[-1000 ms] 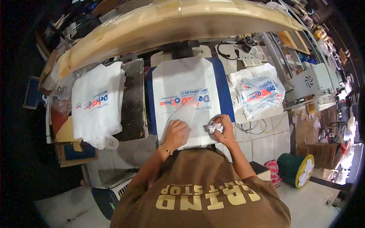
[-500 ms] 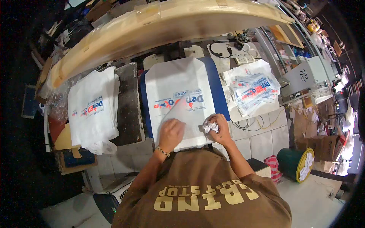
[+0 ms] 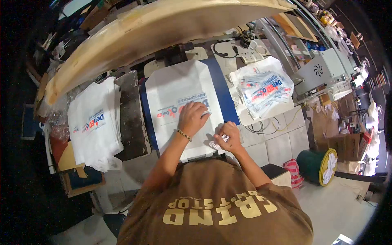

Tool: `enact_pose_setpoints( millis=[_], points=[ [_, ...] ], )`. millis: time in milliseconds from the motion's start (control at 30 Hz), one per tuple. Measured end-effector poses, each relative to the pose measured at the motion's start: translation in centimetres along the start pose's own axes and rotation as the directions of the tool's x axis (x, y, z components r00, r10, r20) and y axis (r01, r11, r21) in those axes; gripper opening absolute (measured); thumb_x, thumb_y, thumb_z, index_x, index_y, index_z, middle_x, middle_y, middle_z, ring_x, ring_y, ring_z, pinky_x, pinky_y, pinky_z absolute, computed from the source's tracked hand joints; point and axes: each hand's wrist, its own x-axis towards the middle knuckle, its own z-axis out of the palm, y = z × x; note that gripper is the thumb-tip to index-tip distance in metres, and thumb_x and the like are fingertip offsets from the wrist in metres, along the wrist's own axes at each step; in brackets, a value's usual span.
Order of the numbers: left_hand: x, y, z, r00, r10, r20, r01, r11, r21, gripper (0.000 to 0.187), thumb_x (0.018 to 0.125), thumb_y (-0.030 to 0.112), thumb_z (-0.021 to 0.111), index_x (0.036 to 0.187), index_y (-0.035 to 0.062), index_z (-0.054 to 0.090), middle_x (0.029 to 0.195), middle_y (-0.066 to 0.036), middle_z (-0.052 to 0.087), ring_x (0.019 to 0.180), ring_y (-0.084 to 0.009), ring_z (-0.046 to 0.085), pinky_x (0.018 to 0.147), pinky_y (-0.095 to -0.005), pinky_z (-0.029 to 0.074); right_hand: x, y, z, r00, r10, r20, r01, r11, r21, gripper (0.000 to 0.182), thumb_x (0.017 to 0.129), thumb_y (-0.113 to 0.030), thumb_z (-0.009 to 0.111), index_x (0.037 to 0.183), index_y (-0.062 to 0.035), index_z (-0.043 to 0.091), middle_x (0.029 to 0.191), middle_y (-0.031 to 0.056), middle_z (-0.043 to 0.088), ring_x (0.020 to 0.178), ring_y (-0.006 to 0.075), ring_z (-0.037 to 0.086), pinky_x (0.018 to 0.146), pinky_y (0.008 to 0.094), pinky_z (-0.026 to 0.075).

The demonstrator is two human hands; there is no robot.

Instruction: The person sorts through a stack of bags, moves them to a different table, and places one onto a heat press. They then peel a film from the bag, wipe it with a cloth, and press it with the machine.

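My left hand, with a beaded bracelet at its wrist, lies over the printed area of a white bag; its fingers are slightly bent and apart, hiding part of the red and blue lettering. The bag is spread flat on a blue board. Close to the bag's near right corner, my right hand is closed on a crumpled white wad, partly hidden by the fingers. Whether the wad is cloth or paper, I cannot tell.
A stack of printed white bags lies to the left, and a pile of printed sheets to the right. A long padded beam spans the back. Cables, a grey machine box and a green bin are at the right.
My left hand has moved forward and right from the bag's near part onto the print. The right hand still grips the wad near the corner. The whole view has shifted slightly.
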Motion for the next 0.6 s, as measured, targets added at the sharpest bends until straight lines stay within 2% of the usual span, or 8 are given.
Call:
enact_pose_setpoints(
  millis=[167, 233, 267, 333, 367, 433, 567, 600],
  points=[
    [0.8, 1.0, -1.9, 0.995, 0.083, 0.061, -0.087, 0.994, 0.059, 0.023, 0.076, 0.024, 0.08, 0.091, 0.0072, 0.073, 0.104, -0.003, 0.068, 0.1, -0.0261, 0.061, 0.085, -0.0402, 0.049, 0.5, -0.9, -0.1, 1.0, 0.013, -0.006, -0.014, 0.996, -0.085, 0.022, 0.073, -0.024, 0.077, 0.077, -0.011, 0.059, 0.077, 0.0052, 0.059, 0.075, 0.0274, 0.053, 0.069, 0.0401, 0.035],
    [0.9, 0.8, -1.4, 0.996, 0.088, 0.015, -0.089, 0.995, 0.05, 0.018, 0.075, 0.023, 0.079, 0.084, 0.0094, 0.072, 0.091, -0.002, 0.065, 0.096, -0.0232, 0.061, 0.084, -0.0395, 0.05, 0.6, -1.1, 0.2, 0.999, 0.009, -0.05, -0.015, 0.993, -0.116, 0.022, 0.074, -0.024, 0.077, 0.088, -0.011, 0.067, 0.092, 0.0065, 0.065, 0.085, 0.0278, 0.057, 0.075, 0.0404, 0.039],
    [1.1, 0.7, -1.4, 0.996, 0.089, 0.015, -0.089, 0.995, 0.049, 0.018, 0.075, 0.023, 0.079, 0.084, 0.0094, 0.072, 0.091, -0.002, 0.065, 0.096, -0.0232, 0.061, 0.084, -0.0395, 0.05, 0.6, -1.1, 0.2, 0.999, 0.009, -0.051, -0.015, 0.993, -0.117, 0.022, 0.074, -0.024, 0.077, 0.088, -0.011, 0.067, 0.092, 0.0065, 0.065, 0.085, 0.0278, 0.057, 0.075, 0.0404, 0.039],
    [1.4, 0.4, -1.6, 0.993, 0.112, 0.045, -0.116, 0.989, 0.088, 0.014, 0.076, 0.023, 0.077, 0.08, 0.01, 0.071, 0.09, -0.001, 0.065, 0.093, -0.0228, 0.061, 0.082, -0.0396, 0.05, 0.7, -1.4, 0.2, 0.999, 0.014, -0.049, -0.021, 0.988, -0.153, 0.028, 0.075, -0.025, 0.077, 0.099, -0.0123, 0.071, 0.11, 0.008, 0.066, 0.096, 0.0281, 0.057, 0.083, 0.0413, 0.041],
    [1.2, 0.2, -1.2, 0.993, 0.111, 0.043, -0.114, 0.989, 0.089, 0.014, 0.076, 0.023, 0.077, 0.08, 0.01, 0.071, 0.09, -0.001, 0.065, 0.093, -0.0228, 0.061, 0.082, -0.0396, 0.05, 0.7, -1.4, 0.1, 0.999, 0.012, -0.047, -0.019, 0.988, -0.153, 0.028, 0.075, -0.025, 0.077, 0.099, -0.0123, 0.071, 0.11, 0.008, 0.066, 0.096, 0.0281, 0.057, 0.083, 0.0413, 0.041],
    [1.0, 0.0, -0.5, 0.981, 0.189, 0.046, -0.195, 0.959, 0.205, 0.009, 0.079, 0.019, 0.074, 0.078, 0.0104, 0.071, 0.09, -0.001, 0.065, 0.091, -0.0225, 0.062, 0.08, -0.0394, 0.051, 0.9, -1.5, 0.0, 1.0, 0.018, -0.01, -0.019, 0.978, -0.209, 0.032, 0.075, -0.027, 0.076, 0.104, -0.014, 0.072, 0.12, 0.0073, 0.066, 0.102, 0.0278, 0.056, 0.087, 0.042, 0.041],
    [1.1, -0.4, -0.6, 0.993, 0.118, -0.026, -0.116, 0.99, 0.085, 0.008, 0.081, 0.015, 0.071, 0.078, 0.0077, 0.072, 0.09, -0.005, 0.066, 0.09, -0.0258, 0.063, 0.08, -0.0408, 0.051, 1.2, -1.8, 0.0, 1.0, 0.001, 0.015, 0.003, 0.97, -0.244, 0.036, 0.076, -0.032, 0.075, 0.106, -0.0134, 0.072, 0.126, 0.006, 0.065, 0.111, 0.028, 0.056, 0.093, 0.0442, 0.038],
    [1.6, -1.4, -0.7, 1.0, 0.009, -0.012, -0.009, 1.0, 0.003, 0.01, 0.082, 0.015, 0.07, 0.079, 0.0059, 0.072, 0.089, -0.007, 0.066, 0.09, -0.0278, 0.063, 0.08, -0.0414, 0.051, 1.1, -1.7, 0.1, 1.0, 0.004, 0.023, 0.003, 0.966, -0.26, 0.036, 0.077, -0.034, 0.075, 0.106, -0.0132, 0.072, 0.129, 0.0057, 0.065, 0.118, 0.0289, 0.055, 0.096, 0.0458, 0.036]
  ],
)
